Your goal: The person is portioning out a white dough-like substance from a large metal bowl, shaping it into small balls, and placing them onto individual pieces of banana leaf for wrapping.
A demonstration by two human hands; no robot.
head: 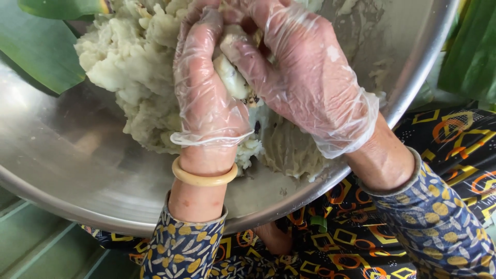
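Both my hands wear thin clear plastic gloves and press together on a pale lump of dough [231, 77] with dark specks. My left hand [206, 88] cups the lump from the left; a cream bangle [202, 179] circles its wrist. My right hand [305, 72] closes over the lump from the right and above. Beneath them a big heap of pale mashed dough [135, 67] fills a wide shiny metal bowl [67, 160], which rests over my lap.
Green banana leaves lie at the top left [36, 46] and at the right edge [473, 51]. Dark patterned cloth [454, 139] covers my lap under the bowl. Green floor [36, 248] shows at the bottom left.
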